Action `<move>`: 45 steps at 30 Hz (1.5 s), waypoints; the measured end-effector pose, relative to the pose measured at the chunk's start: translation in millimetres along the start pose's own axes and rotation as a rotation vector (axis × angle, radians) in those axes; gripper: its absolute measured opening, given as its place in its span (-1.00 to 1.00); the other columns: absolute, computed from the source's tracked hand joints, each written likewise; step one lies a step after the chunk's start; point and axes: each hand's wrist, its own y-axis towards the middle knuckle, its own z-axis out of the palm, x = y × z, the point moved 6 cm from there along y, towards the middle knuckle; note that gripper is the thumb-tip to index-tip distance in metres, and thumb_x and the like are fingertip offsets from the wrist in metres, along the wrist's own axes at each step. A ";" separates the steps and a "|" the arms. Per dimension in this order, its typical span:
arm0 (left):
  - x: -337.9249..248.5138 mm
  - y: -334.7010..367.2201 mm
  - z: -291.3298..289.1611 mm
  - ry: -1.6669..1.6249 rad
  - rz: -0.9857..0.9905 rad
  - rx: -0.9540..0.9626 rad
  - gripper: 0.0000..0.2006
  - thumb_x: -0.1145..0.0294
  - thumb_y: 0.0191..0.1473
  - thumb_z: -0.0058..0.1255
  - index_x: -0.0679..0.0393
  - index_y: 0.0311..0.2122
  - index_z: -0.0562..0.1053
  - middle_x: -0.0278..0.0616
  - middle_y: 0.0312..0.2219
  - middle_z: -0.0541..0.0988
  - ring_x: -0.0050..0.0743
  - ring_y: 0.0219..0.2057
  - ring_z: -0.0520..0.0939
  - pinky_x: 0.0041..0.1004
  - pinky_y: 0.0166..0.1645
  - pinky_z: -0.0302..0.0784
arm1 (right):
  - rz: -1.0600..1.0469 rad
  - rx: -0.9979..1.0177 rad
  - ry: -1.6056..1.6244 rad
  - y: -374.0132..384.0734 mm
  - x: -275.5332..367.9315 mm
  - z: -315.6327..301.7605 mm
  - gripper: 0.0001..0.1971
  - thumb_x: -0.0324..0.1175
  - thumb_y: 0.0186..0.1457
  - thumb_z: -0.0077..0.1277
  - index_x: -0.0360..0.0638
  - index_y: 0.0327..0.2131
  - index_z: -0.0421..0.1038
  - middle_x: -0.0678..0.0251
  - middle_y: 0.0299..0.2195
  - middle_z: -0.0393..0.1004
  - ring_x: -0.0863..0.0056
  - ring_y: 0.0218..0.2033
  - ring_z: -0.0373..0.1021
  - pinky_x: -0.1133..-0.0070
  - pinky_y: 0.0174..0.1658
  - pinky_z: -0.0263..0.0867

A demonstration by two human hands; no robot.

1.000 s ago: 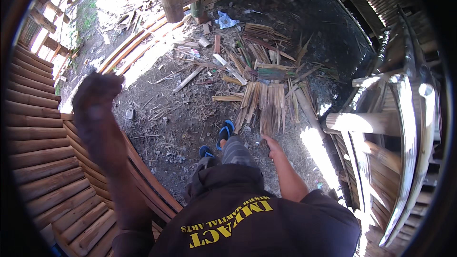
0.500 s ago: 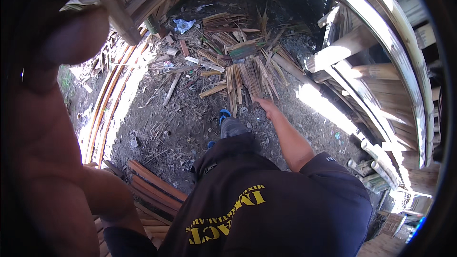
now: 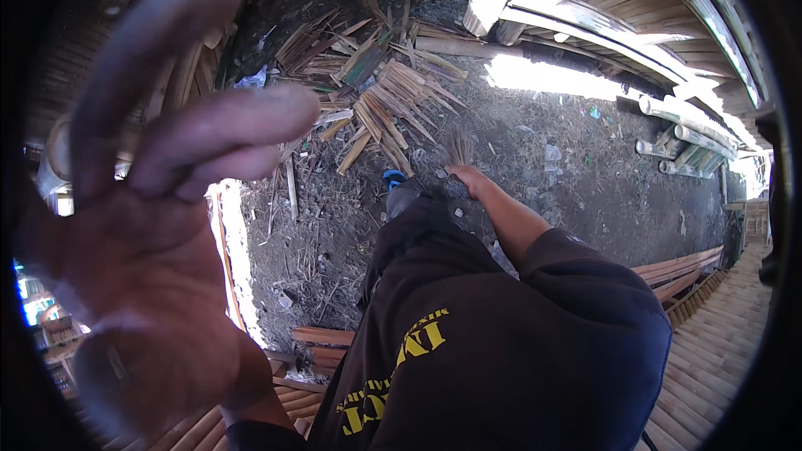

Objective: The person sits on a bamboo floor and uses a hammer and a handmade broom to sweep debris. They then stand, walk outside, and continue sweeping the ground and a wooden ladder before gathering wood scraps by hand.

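My left hand (image 3: 159, 242) is raised very close to the camera and fills much of the left side. Its fingers are spread, and nothing is in them. Low over the dirt ground, my right hand (image 3: 471, 181) is closed around what looks like a stick broom (image 3: 459, 147). The thin brown bristles fan out beyond my fingers, while the grip is mostly hidden by the hand. Left of the bristles lies a pile of split bamboo pieces (image 3: 393, 100), apart from them. One of my feet, in a blue and black sandal (image 3: 393, 176), stands close to the pile.
Bamboo poles and slatted framing (image 3: 585, 12) run along the far right. Stacked bamboo lengths (image 3: 681, 138) stick out at the right. Brown planks (image 3: 322, 336) lie at my near left, and bamboo slat flooring (image 3: 714, 351) spans the near right. Small litter dots the dirt ground (image 3: 585, 175).
The view has swung rightward, so the bamboo pile sits farther left. My left hand shows more fully, fingers spread. The bristles at my right hand now stand out apart from the pile.
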 end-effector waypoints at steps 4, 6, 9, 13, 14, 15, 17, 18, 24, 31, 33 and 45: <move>97.1 -63.3 50.9 -0.106 -0.678 0.283 -0.52 0.26 0.28 0.01 0.26 0.22 0.28 0.07 0.04 0.53 -0.27 -0.01 0.63 -0.36 0.03 0.56 | -0.086 -0.011 -0.024 9.0 -1.1 -11.0 -0.76 -0.29 0.14 0.19 -0.26 -0.20 0.55 0.21 -0.35 0.62 0.31 -0.43 0.56 0.35 -0.32 0.50; 144.2 -121.1 75.9 -0.084 -0.960 0.434 -0.58 0.34 0.28 0.01 0.27 0.18 0.32 0.05 0.02 0.56 -0.25 0.02 0.62 -0.33 0.10 0.50 | -0.088 -0.025 -0.075 7.7 -2.9 -12.1 -0.75 -0.29 0.13 0.21 -0.26 -0.20 0.56 0.22 -0.34 0.61 0.32 -0.40 0.57 0.37 -0.30 0.49; 191.8 -202.5 97.3 -0.040 -1.162 0.550 -0.61 0.33 0.28 0.03 0.29 0.13 0.38 0.02 0.00 0.59 -0.26 0.05 0.60 -0.34 0.17 0.44 | -0.133 0.045 -0.091 -7.0 -3.9 -3.5 -0.68 -0.25 0.08 0.28 -0.28 -0.17 0.57 0.23 -0.31 0.62 0.40 -0.33 0.56 0.40 -0.23 0.46; 221.5 -261.3 114.6 -0.067 -1.176 0.666 -0.60 0.33 0.30 -0.01 0.34 0.15 0.37 0.01 0.01 0.57 -0.30 0.08 0.56 -0.37 0.18 0.43 | -0.252 -0.051 -0.387 -45.0 -3.8 -3.6 -0.45 -0.14 -0.07 0.39 -0.35 -0.08 0.56 0.15 -0.16 0.60 0.35 -0.16 0.51 0.37 -0.09 0.41; 224.9 -266.1 116.9 -0.053 -1.155 0.674 -0.60 0.32 0.29 -0.01 0.33 0.14 0.37 0.01 0.00 0.57 -0.30 0.08 0.56 -0.37 0.18 0.43 | -0.265 -0.082 -0.466 -54.8 -4.1 -5.9 -0.42 -0.15 -0.10 0.40 -0.38 -0.07 0.55 0.14 -0.11 0.58 0.31 -0.09 0.49 0.35 -0.04 0.39; 227.4 -270.1 119.6 -0.035 -1.158 0.688 -0.60 0.32 0.29 -0.01 0.33 0.14 0.38 0.01 0.00 0.57 -0.30 0.07 0.56 -0.37 0.18 0.43 | -0.294 -0.101 -0.546 -64.1 -3.2 -8.3 -0.39 -0.15 -0.13 0.42 -0.40 -0.05 0.54 0.12 -0.05 0.57 0.28 -0.02 0.46 0.33 0.02 0.36; 229.7 -272.9 126.5 -0.014 -1.158 0.720 -0.60 0.31 0.28 0.00 0.32 0.14 0.39 0.01 -0.01 0.58 -0.30 0.07 0.57 -0.37 0.18 0.43 | -0.140 -0.092 -0.619 -76.0 -12.9 -17.2 -0.32 -0.10 -0.16 0.42 -0.35 0.00 0.52 0.12 0.01 0.54 0.27 0.03 0.43 0.34 0.07 0.33; 229.9 -272.9 130.6 -0.009 -1.156 0.736 -0.59 0.31 0.27 0.01 0.31 0.14 0.39 0.01 -0.01 0.58 -0.30 0.06 0.57 -0.36 0.18 0.42 | -0.085 -0.085 -0.646 -80.8 -16.7 -22.5 -0.29 -0.08 -0.17 0.42 -0.33 0.03 0.51 0.12 0.04 0.52 0.27 0.06 0.41 0.35 0.09 0.31; 226.6 -269.0 150.0 0.018 -1.106 0.785 -0.60 0.30 0.25 0.02 0.31 0.12 0.42 0.00 -0.04 0.61 -0.29 0.03 0.61 -0.36 0.17 0.43 | 0.200 0.117 -0.533 -105.4 -47.8 -54.0 -0.13 0.10 -0.10 0.34 -0.07 0.25 0.31 0.15 0.12 0.45 0.27 0.10 0.38 0.23 0.13 0.30; 226.3 -268.2 156.8 0.039 -1.052 0.809 -0.60 0.27 0.24 0.04 0.30 0.09 0.45 0.00 -0.09 0.64 -0.28 -0.01 0.64 -0.36 0.13 0.46 | 0.377 0.339 -0.536 -129.0 -79.7 -78.0 -0.09 0.20 -0.06 0.30 0.09 0.31 0.18 0.17 0.27 0.24 0.19 0.27 0.20 0.07 0.11 0.33; 226.3 -268.9 157.8 0.054 -1.062 0.819 -0.61 0.28 0.24 0.04 0.29 0.09 0.45 0.00 -0.09 0.64 -0.28 -0.01 0.64 -0.36 0.13 0.47 | 0.480 0.426 -0.455 -136.5 -86.7 -79.8 -0.07 0.21 -0.04 0.29 0.14 0.33 0.13 0.17 0.31 0.17 0.14 0.31 0.14 0.04 0.12 0.34; 219.6 -270.1 163.4 0.057 -1.000 0.806 -0.64 0.26 0.21 0.05 0.23 0.05 0.48 0.04 -0.11 0.65 -0.14 -0.02 0.66 -0.31 0.11 0.49 | 0.547 0.461 -0.362 -152.2 -98.7 -91.2 -0.03 0.17 -0.05 0.28 0.15 0.37 0.04 0.13 0.35 0.10 0.03 0.31 0.15 -0.11 0.20 0.20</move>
